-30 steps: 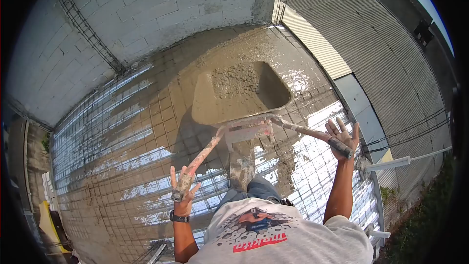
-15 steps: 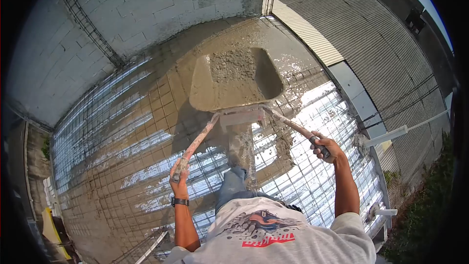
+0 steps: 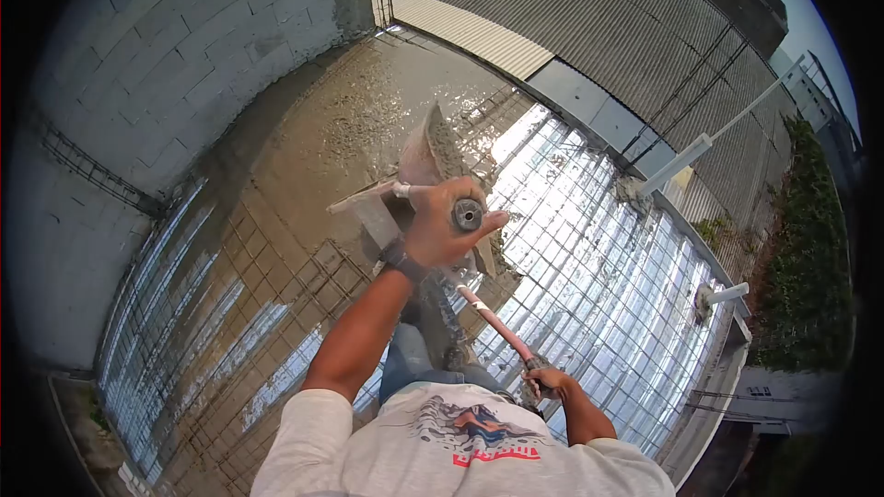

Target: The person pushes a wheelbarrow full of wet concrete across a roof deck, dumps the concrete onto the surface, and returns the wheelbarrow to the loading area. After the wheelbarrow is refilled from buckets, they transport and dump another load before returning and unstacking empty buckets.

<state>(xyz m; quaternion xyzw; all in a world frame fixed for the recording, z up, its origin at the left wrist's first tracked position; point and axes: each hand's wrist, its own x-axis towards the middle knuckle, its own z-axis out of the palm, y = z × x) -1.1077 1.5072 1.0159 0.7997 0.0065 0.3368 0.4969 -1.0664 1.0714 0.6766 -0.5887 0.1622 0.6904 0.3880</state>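
Note:
The wheelbarrow (image 3: pixel 424 152) is tipped steeply on its side in front of me, its tray partly hidden behind my left arm. My left hand (image 3: pixel 451 219) is raised high, wrapped round the end of one handle, whose dark grip end (image 3: pixel 468 213) points up at the camera. Low on the right, my right hand (image 3: pixel 545 381) is closed round the dark grip of the other, pinkish handle (image 3: pixel 497 324). Wet concrete (image 3: pixel 354 115) lies on the floor beyond the tray.
Rebar mesh (image 3: pixel 589 267) covers shiny metal decking around my legs. A block wall (image 3: pixel 184 55) stands at the left and back. White pipes (image 3: pixel 677 166) stick up along the right edge, with a corrugated roof (image 3: pixel 571 9) beyond it.
The wheelbarrow has gone from level to tipped over. My left hand has risen with its handle and moved right; my right hand has dropped lower. The right hand, open at first, closed on its grip.

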